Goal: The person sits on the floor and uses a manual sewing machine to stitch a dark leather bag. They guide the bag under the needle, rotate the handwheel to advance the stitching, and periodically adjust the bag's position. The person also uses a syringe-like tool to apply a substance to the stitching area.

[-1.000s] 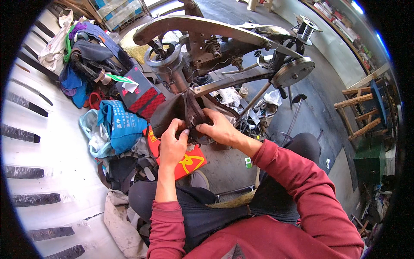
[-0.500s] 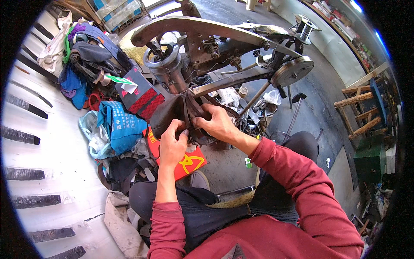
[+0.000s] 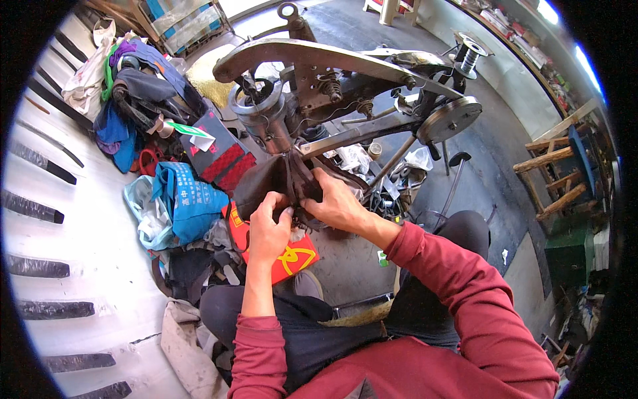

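A dark brown leather piece (image 3: pixel 261 187), soft and folded, sits beneath the needle end of a cobbler's sewing machine (image 3: pixel 312 56). Its full shape is hidden by my hands and the machine, so I cannot tell whether it is a boot or a bag. My left hand (image 3: pixel 268 225) pinches its near edge between thumb and fingers. To the right, my right hand (image 3: pixel 337 201) grips the opened fold, thumb tucked down inside near the machine's narrow arm. Both hands are close together, just below the machine's round metal head (image 3: pixel 262 113).
A thread spool (image 3: pixel 470 58) and a handwheel (image 3: pixel 449 122) are on the machine's right. Left lie a blue bag (image 3: pixel 188 203) and heaped bags and cloths (image 3: pixel 143 86). A red box (image 3: pixel 292 258) is under my hands; a wooden rack (image 3: pixel 551 176) stands right.
The view has shifted slightly, so the machine appears a little lower and to the right. Both hands keep hold of the leather piece, with only slight finger movement.
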`<action>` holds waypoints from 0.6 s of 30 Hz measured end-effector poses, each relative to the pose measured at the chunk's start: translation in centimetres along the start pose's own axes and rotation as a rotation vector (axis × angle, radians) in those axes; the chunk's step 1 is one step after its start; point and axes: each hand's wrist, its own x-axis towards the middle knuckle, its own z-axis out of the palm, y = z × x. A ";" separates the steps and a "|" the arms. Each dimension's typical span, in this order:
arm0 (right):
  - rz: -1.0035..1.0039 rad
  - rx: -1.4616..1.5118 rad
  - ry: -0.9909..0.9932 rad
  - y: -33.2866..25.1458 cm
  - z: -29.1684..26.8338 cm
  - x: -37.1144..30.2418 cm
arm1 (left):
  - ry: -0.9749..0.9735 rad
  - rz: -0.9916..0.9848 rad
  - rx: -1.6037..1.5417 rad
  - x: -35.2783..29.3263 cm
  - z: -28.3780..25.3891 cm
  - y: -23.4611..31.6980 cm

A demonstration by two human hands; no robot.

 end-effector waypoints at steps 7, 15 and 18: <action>-0.109 -0.202 0.040 0.1 -2.5 -2.1 | 0.000 -0.027 0.027 0.0 0.0 0.2; -0.138 -0.431 -0.512 -0.3 -7.3 -8.9 | 0.066 0.039 0.059 -0.8 -1.7 3.0; -0.145 -0.413 -0.586 -0.5 -7.3 -13.9 | 0.068 0.063 0.139 -2.7 -4.2 4.7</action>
